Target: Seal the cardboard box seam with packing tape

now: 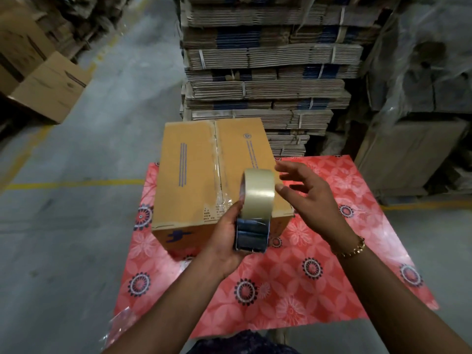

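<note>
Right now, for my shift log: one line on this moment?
left hand: holds tape dispenser | right hand: open beside roll | box: seam taped

You're standing in a warehouse: strapped bundles of flattened cartons (265, 72) (stacked high), yellow floor lines (74, 185).

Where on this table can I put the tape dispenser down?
The red floral tabletop is bare right of the cardboard box and in front of it, toward you. The back left is crowded: the box fills it to the edge.
</note>
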### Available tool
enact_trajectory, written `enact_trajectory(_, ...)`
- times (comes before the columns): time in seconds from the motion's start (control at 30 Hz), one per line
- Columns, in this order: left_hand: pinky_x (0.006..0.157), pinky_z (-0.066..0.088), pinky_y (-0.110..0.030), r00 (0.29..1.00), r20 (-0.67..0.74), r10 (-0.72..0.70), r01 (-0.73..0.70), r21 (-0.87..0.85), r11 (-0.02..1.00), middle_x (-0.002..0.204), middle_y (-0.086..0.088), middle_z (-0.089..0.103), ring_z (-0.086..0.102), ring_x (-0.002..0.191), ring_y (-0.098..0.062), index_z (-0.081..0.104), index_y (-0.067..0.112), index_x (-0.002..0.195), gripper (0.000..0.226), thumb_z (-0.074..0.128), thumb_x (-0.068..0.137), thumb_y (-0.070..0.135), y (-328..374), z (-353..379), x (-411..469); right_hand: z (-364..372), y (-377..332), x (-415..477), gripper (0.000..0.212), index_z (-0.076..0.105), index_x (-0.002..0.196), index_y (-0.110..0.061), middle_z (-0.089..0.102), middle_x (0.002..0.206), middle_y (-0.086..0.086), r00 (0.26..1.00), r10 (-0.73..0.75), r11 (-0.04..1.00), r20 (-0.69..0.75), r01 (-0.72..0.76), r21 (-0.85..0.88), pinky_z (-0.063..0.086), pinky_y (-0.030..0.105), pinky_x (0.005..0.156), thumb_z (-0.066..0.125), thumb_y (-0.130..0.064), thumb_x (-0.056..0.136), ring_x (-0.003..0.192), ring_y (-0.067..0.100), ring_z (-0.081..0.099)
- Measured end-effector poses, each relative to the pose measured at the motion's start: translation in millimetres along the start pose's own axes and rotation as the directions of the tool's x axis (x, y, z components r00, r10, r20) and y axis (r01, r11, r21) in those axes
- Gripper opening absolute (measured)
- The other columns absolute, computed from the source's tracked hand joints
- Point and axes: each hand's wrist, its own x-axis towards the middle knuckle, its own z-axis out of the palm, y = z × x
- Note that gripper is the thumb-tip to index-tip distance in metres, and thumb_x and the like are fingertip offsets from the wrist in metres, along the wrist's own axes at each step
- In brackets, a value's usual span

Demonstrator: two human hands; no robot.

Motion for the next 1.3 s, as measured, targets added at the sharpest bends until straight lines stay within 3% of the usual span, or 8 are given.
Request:
enact_trajectory(0.13, 0.064, 0.059, -0.034, 0.988, -0.104, 0.112, -0.122, -0.091, 0.988, 0.090, -0.011, 0.076, 0.072, 0.073, -0.027, 0.073, 0.008, 0.112, 0.049, 0.049, 0.099, 0.048, 10, -2, 9, 5, -5, -38, 0.008, 0.070, 0.095, -0.017, 0.072, 0.085, 0.002, 0.967, 0.219, 0.948, -0.132, -0.178, 0.265, 0.051, 0.026, 0.063, 0.063, -0.015, 0.098, 0.072, 0.016, 0.064)
enact_trajectory(0.27, 0.071, 0.060, -0.040, 0.969, -0.177, 0.174, -0.197, -0.122, 0.973, 0.093, -0.012, 0.078, 0.076, 0.083, -0.030, 0.073, 0.009, 0.110, 0.060, 0.054, 0.093, 0.063, 21, 4, 17, 36, -16, -74, 0.025, 0.070, 0.087, -0.013, 0.066, 0.070, 0.002, 0.893, 0.426, 0.822, 0.142, -0.448, 0.350, 0.039, 0.026, 0.051, 0.060, -0.033, 0.099, 0.058, 0.017, 0.056)
enact_trajectory(0.37, 0.074, 0.058, -0.042, 0.962, -0.189, 0.195, -0.222, -0.131, 0.966, 0.085, -0.012, 0.077, 0.075, 0.071, -0.028, 0.074, 0.005, 0.102, 0.065, 0.052, 0.092, 0.065, 25, 12, 22, 59, -24, -79, 0.029, 0.069, 0.092, -0.008, 0.065, 0.068, -0.001, 0.848, 0.477, 0.759, 0.230, -0.530, 0.378, 0.036, 0.023, 0.047, 0.056, -0.033, 0.101, 0.054, 0.013, 0.055)
enact_trajectory(0.57, 0.060, 0.060, -0.035, 0.954, -0.199, 0.225, -0.250, -0.108, 0.962, 0.094, -0.022, 0.070, 0.068, 0.070, -0.033, 0.067, -0.005, 0.121, 0.077, 0.043, 0.097, 0.063, 26, 20, 24, 76, -36, -71, 0.036, 0.069, 0.092, 0.000, 0.061, 0.062, -0.002, 0.847, 0.521, 0.720, 0.107, -0.504, 0.477, 0.032, 0.024, 0.045, 0.060, -0.034, 0.099, 0.048, 0.012, 0.051)
enact_trajectory(0.7, 0.060, 0.059, -0.036, 0.941, -0.221, 0.255, -0.277, -0.075, 0.958, 0.105, -0.029, 0.071, 0.071, 0.074, -0.036, 0.064, 0.001, 0.129, 0.077, 0.047, 0.094, 0.067, 22, 18, 24, 81, -39, -71, 0.043, 0.061, 0.087, 0.013, 0.058, 0.057, 0.000, 0.862, 0.505, 0.751, -0.031, -0.422, 0.508, 0.035, 0.019, 0.041, 0.064, -0.029, 0.097, 0.042, 0.011, 0.048)
enact_trajectory(0.83, 0.060, 0.059, -0.035, 0.930, -0.237, 0.283, -0.304, -0.056, 0.951, 0.114, -0.029, 0.070, 0.072, 0.072, -0.035, 0.061, 0.005, 0.133, 0.077, 0.051, 0.091, 0.070, 17, 13, 29, 84, -39, -69, 0.031, 0.065, 0.082, 0.001, 0.056, 0.056, 0.000, 0.836, 0.549, 0.694, 0.000, -0.457, 0.556, 0.028, 0.020, 0.039, 0.068, -0.027, 0.095, 0.040, 0.010, 0.045)
enact_trajectory(1.07, 0.058, 0.056, -0.035, 0.953, -0.239, 0.184, -0.224, -0.153, 0.962, 0.086, -0.019, 0.070, 0.067, 0.059, -0.030, 0.068, -0.007, 0.117, 0.079, 0.045, 0.095, 0.066, 18, 9, 43, 83, -37, -68, 0.025, 0.057, 0.073, -0.010, 0.053, 0.052, -0.001, 0.831, 0.555, 0.654, 0.025, -0.455, 0.604, 0.026, 0.018, 0.036, 0.066, -0.015, 0.096, 0.038, 0.007, 0.040)
enact_trajectory(1.3, 0.055, 0.057, -0.033, 0.979, -0.188, 0.080, -0.126, -0.249, 0.960, 0.092, -0.017, 0.066, 0.067, 0.065, -0.029, 0.055, -0.003, 0.139, 0.081, 0.049, 0.094, 0.064, 17, 16, 49, 76, -31, -77, 0.025, 0.060, 0.071, -0.014, 0.049, 0.051, -0.001, 0.808, 0.588, 0.621, 0.024, -0.470, 0.627, 0.025, 0.018, 0.036, 0.064, -0.013, 0.096, 0.040, 0.009, 0.038)
